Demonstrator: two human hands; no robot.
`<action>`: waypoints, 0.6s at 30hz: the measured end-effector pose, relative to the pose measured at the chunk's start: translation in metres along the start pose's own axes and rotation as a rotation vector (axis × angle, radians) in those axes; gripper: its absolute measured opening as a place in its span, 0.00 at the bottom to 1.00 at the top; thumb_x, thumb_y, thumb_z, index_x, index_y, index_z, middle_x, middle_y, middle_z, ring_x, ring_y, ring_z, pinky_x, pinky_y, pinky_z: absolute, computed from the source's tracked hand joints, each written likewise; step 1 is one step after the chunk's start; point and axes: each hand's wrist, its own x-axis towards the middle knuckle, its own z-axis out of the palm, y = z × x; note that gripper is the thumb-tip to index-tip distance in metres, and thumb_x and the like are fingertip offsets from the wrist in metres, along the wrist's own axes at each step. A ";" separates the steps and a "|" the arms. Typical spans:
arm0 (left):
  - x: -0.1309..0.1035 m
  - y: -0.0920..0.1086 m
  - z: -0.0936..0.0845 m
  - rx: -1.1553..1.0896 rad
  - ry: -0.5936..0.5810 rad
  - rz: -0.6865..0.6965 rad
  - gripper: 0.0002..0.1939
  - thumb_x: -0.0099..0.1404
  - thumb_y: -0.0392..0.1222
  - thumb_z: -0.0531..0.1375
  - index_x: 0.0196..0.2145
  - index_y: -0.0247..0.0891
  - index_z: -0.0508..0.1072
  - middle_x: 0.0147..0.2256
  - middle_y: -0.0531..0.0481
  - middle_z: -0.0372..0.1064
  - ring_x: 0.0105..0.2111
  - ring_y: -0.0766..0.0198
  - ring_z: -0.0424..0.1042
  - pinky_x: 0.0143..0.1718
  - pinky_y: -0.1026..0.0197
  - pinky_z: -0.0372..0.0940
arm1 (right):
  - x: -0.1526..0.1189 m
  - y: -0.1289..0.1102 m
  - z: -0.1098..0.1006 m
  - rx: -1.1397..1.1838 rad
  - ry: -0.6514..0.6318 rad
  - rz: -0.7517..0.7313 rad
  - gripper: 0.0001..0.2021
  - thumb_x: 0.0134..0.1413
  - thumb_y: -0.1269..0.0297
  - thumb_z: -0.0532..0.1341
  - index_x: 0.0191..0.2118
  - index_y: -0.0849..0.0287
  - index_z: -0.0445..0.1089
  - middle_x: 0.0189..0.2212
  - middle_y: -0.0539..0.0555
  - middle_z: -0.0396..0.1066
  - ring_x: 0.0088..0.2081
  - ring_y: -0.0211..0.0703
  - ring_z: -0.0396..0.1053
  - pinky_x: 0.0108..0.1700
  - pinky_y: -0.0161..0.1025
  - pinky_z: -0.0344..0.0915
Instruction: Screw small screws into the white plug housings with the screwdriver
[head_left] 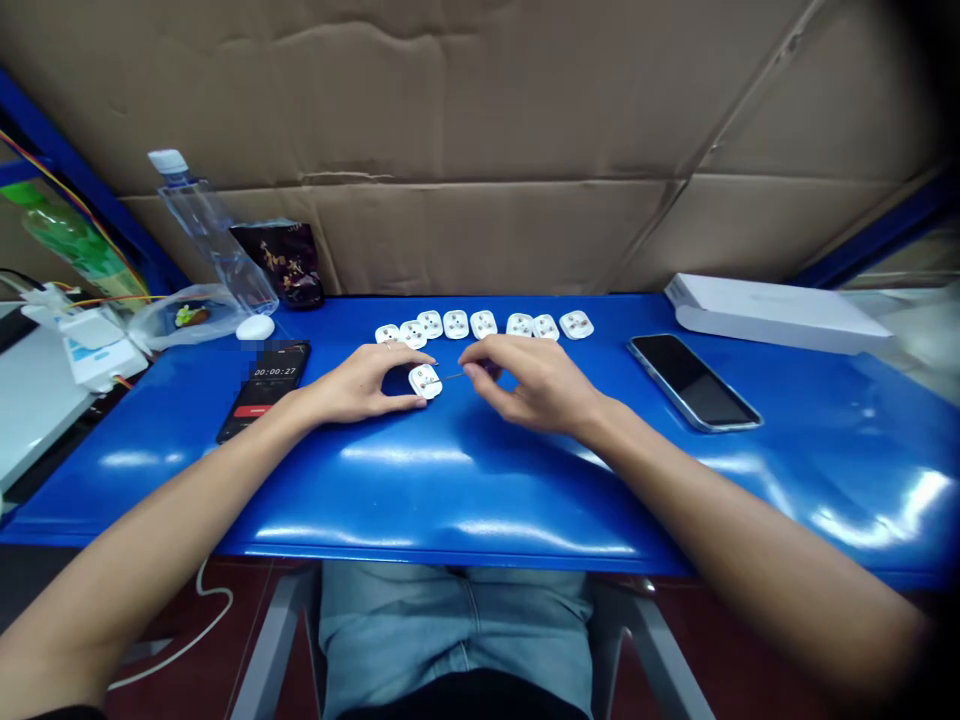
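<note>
My left hand steadies a small white rounded-square piece with metal bits on its face, thumb on the near side and forefinger at the far side. From the right, my right hand pinches a thin dark metal tool between thumb and fingers. Its tip reaches onto the face of the white piece; I cannot make out exactly what it touches. Behind both hands stands an uneven row of several similar white pieces, each with metal bits on top.
A phone with a running timer lies left, another phone right. Farther back are a clear bottle, a dark pouch, a plastic bag and a long white box. Cardboard walls the back of the blue table.
</note>
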 end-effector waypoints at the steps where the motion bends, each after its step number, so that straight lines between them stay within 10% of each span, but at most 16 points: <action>1: 0.000 0.000 0.000 -0.002 -0.005 -0.003 0.26 0.74 0.56 0.65 0.61 0.38 0.76 0.59 0.42 0.78 0.58 0.50 0.77 0.62 0.52 0.68 | 0.000 0.000 0.000 0.010 0.003 -0.015 0.06 0.70 0.66 0.59 0.45 0.56 0.75 0.36 0.54 0.81 0.32 0.43 0.75 0.36 0.39 0.69; 18: 0.001 -0.003 0.001 -0.040 0.021 -0.028 0.27 0.69 0.57 0.70 0.58 0.38 0.80 0.54 0.43 0.82 0.52 0.51 0.81 0.54 0.55 0.72 | 0.000 0.000 0.000 0.046 0.012 -0.054 0.07 0.70 0.68 0.59 0.45 0.56 0.75 0.35 0.53 0.81 0.31 0.42 0.75 0.35 0.38 0.68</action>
